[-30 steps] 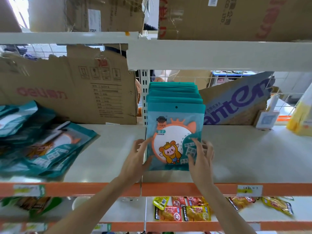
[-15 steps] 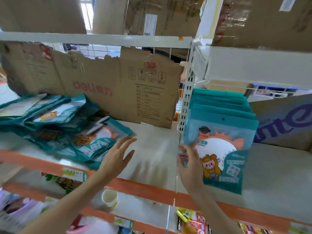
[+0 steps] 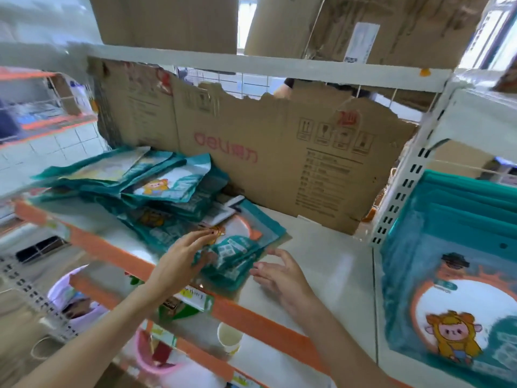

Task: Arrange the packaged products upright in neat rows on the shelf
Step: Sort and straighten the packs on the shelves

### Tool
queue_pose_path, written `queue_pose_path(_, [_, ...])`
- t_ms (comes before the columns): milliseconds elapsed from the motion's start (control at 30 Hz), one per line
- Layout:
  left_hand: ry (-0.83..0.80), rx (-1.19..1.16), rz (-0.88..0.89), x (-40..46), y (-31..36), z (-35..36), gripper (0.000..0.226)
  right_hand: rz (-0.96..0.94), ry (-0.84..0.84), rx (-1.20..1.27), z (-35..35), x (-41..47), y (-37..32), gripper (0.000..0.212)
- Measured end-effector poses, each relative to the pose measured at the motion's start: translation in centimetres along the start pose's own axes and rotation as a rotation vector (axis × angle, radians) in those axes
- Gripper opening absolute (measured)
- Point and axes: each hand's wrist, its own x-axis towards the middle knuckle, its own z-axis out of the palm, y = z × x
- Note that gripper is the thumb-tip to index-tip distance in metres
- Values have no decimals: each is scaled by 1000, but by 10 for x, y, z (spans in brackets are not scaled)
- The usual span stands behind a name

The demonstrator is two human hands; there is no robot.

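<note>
Reaching at the loose pile (image 3: 167, 203) of teal packs lying flat on the shelf (image 3: 321, 253), our left hand (image 3: 179, 261) and right hand (image 3: 282, 275) flank its front pack (image 3: 237, 247), fingers spread, gripping nothing. Upright row (image 3: 458, 247) stands right of the post (image 3: 402, 189).
</note>
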Motion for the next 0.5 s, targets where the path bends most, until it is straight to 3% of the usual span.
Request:
queue_pose_path(200, [-121,11,15,3,-37,1,70,99,12,183,30,28,-2,31])
queue_pose_path(367, [-96,-46,69,1,-47,10,57,79,86,259,47,43,-4,33])
queue_pose_path(500, [-39,-91,121,-2,-49,14,48,27,194,267,58,52,2,51])
